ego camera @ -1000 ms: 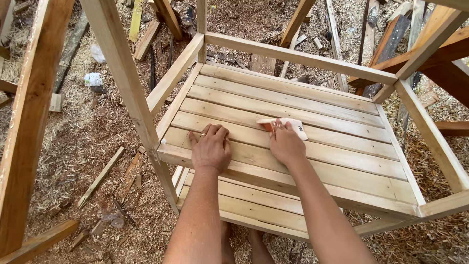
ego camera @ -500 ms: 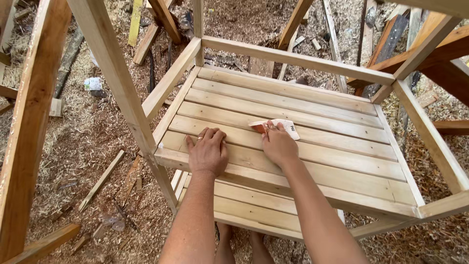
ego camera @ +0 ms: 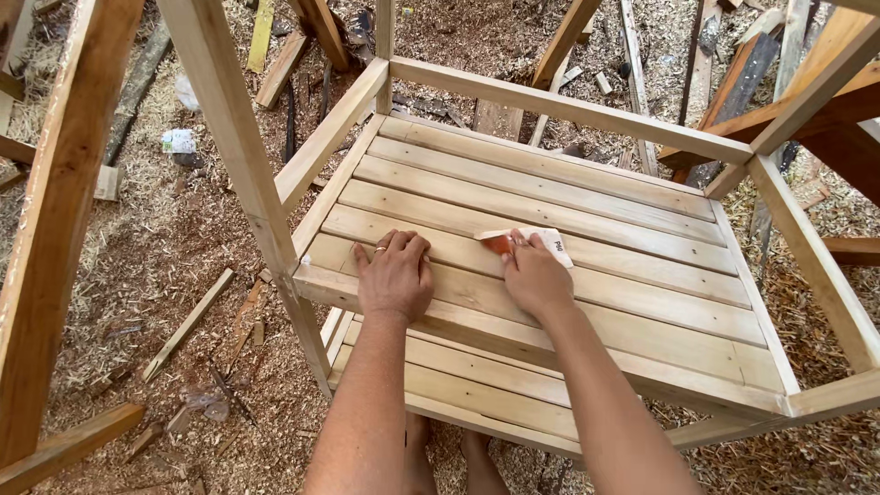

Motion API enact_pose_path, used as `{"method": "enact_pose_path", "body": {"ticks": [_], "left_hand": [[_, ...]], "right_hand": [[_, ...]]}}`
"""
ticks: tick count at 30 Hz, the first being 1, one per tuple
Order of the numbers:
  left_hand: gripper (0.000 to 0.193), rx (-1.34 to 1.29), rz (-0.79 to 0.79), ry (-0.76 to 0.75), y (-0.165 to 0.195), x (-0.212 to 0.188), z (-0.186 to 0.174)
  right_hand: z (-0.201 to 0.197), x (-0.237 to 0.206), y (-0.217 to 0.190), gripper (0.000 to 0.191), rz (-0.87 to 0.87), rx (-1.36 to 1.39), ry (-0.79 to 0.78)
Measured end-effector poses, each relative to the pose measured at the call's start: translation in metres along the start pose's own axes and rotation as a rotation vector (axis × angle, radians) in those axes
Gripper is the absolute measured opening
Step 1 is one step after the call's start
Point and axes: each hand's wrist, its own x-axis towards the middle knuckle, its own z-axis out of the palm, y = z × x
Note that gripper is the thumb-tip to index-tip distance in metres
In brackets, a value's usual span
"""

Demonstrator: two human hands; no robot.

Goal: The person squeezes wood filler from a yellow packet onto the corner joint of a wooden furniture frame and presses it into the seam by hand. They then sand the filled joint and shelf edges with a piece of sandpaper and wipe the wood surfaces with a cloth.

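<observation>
The sandpaper (ego camera: 527, 243), a folded sheet with a pale back and an orange-red edge, lies flat on the slatted shelf (ego camera: 587, 238), about mid-way across it on the fourth slat from the back. My right hand (ego camera: 534, 275) presses it down, fingers (ego camera: 515, 246) together and laid flat over its near half, so it is pinned under them, not pinched. My left hand (ego camera: 394, 273) rests palm-down just beside it on the same slat and the next one forward, fingers slightly spread, holding nothing; a ring shows on one finger.

As I judge it, this sanding goes best with strokes along the grain of each slat, even pressure through flat fingers, and the left hand bracing the frame so it does not rock. The gaps between slats could snag the paper's edge, so I would keep it square to the boards.

Counting: one sheet of sandpaper, two hands, and eight slats I can make out on the upper shelf. A lower shelf (ego camera: 477, 385) shows about three slats beneath. Pale wooden uprights (ego camera: 238, 156) and rails frame both. The ground (ego camera: 174, 266) around is thick with shavings and scattered offcuts, too many to count.
</observation>
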Motion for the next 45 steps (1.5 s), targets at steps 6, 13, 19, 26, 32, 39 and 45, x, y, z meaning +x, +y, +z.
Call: {"method": "enact_pose_path", "body": {"ticks": [6, 13, 19, 26, 32, 39, 45], "left_hand": [[0.024, -0.003, -0.005, -0.009, 0.004, -0.001, -0.004], [0.024, -0.021, 0.002, 0.001, -0.003, -0.002, -0.003], [0.025, -0.011, -0.002, 0.016, -0.002, -0.003, -0.005], [0.025, 0.015, -0.019, -0.01, -0.002, -0.006, -0.009], [0.028, 0.019, -0.055, -0.063, -0.007, -0.002, -0.005], [0.059, 0.026, 0.007, 0.026, -0.004, -0.003, -0.005], [0.068, -0.055, 0.094, 0.156, -0.011, -0.01, 0.003]], "right_hand": [[0.0, -0.116, 0.018, 0.048, -0.078, -0.023, 0.025], [0.003, -0.018, 0.011, 0.053, 0.083, 0.035, -0.034], [0.004, -0.048, 0.007, 0.045, -0.143, 0.061, 0.064], [0.001, -0.098, 0.05, 0.049, -0.226, 0.068, 0.125], [-0.004, 0.069, -0.003, 0.039, 0.133, 0.051, -0.085], [0.011, -0.111, 0.054, 0.05, -0.32, 0.071, -0.019], [-0.04, -0.04, 0.168, 0.047, 0.265, -0.19, -0.048]]}}
